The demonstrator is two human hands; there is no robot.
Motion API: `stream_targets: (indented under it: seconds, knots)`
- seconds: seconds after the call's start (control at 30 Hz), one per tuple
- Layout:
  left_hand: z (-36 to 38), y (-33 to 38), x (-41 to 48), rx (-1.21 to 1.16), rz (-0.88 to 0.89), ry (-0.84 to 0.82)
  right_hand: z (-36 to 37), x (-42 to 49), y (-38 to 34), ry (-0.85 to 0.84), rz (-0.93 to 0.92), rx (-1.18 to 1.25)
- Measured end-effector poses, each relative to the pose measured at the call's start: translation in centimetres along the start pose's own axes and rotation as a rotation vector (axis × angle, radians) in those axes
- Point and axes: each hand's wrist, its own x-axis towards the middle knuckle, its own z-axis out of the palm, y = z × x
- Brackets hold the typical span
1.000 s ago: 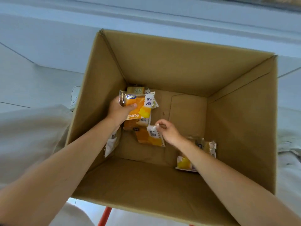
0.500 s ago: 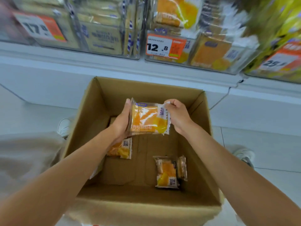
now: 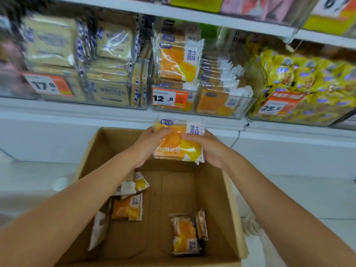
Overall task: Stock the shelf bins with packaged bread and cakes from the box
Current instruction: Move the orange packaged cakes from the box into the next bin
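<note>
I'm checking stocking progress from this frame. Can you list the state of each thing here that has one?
Left hand: gripping the held packs' left edge.
Right hand: gripping their right edge.
Held orange bread packs: stacked, lifted above the box, below the shelf.
Cardboard box: open, nearly empty, a few packs left inside.
Bin tagged 12.8: well filled with matching orange packs.
Bin tagged 17.8: well stocked.
Bin tagged 25.8: heaped with yellow packs.
</note>
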Motion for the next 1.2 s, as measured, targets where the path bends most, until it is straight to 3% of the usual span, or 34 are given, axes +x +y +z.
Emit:
stream_targets:
  seconds: [0.07,0.2,0.33,0.47,0.6,0.83,1.03,1.2]
  knots:
    - [1.7,2.5,0.7,0.143,0.145,0.060,-1.2,-0.1,-2.3,0.112,-0.093,-0.004]
    - [2.9,6.9,3.9,0.460,0.639,0.242,-4.5,0.4,-7.6,0.328,-0.248,0.010]
    - [2.0,10.7,10.0,1.128,0.954,0.404,-7.9,2.0,-12.2,0.391,-0.317,0.004]
    - [1.4,13.9,14.7,1.435,0.955,0.362,-11.2,5.7,-15.1,0.402,-0.279,-0.024]
    - [-0.1,13.6,17.6,1.657,0.952,0.529,-14.1,10.2,-17.3,0.431,-0.286,-0.021]
    - [-0.3,13.2,17.9,1.671,1.042,0.585,-16.5,18.6,-20.7,0.557,-0.425,0.006]
    - [-0.1,13.0,17.8,1.680,1.075,0.610,-18.4,24.8,-22.5,0.460,-0.413,-0.171]
    - [0.0,12.9,17.7,1.677,1.064,0.592,-15.7,24.2,-22.7,0.436,-0.360,-0.215]
